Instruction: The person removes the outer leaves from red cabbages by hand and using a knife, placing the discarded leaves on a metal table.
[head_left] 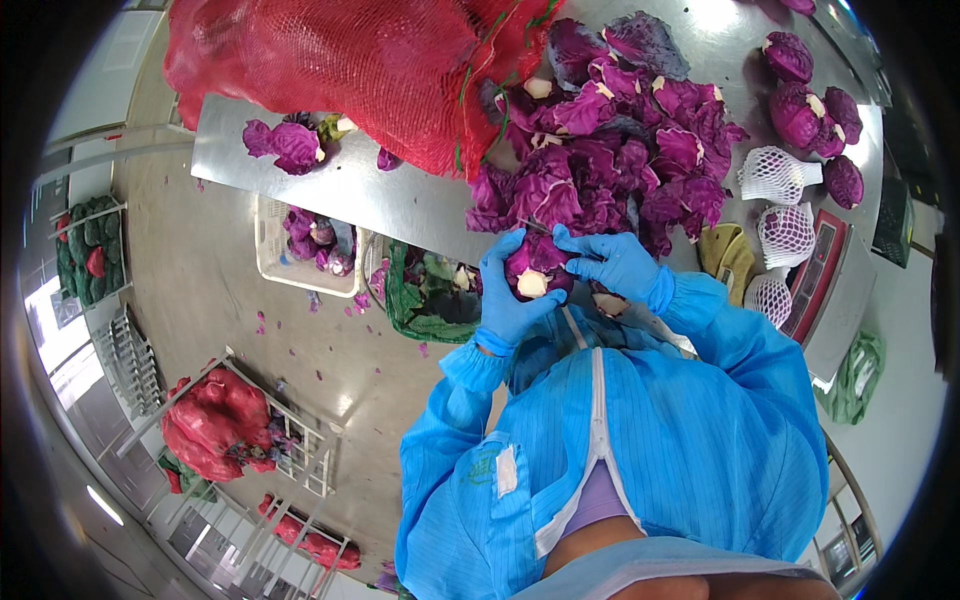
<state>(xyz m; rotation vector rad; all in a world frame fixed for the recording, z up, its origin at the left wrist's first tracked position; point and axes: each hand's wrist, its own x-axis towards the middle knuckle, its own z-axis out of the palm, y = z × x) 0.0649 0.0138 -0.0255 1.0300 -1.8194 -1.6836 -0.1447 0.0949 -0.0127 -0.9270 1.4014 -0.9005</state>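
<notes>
Both my hands wear blue gloves and are at the near edge of the metal table. My left hand is closed around the left side of a red cabbage, whose pale cut stem end faces up toward me. My right hand grips the cabbage's right side, fingertips at its upper edge. A thin dark strip shows just beyond the cabbage; I cannot make out what it is. Right beyond my hands lies a big heap of loose purple cabbage leaves, some with whitish bases.
A red mesh sack fills the table's far left. At right are whole red cabbages, white foam-netted cabbages, a yellowish cloth and a red-fronted scale. Below the table edge stand a white crate and a green mesh sack.
</notes>
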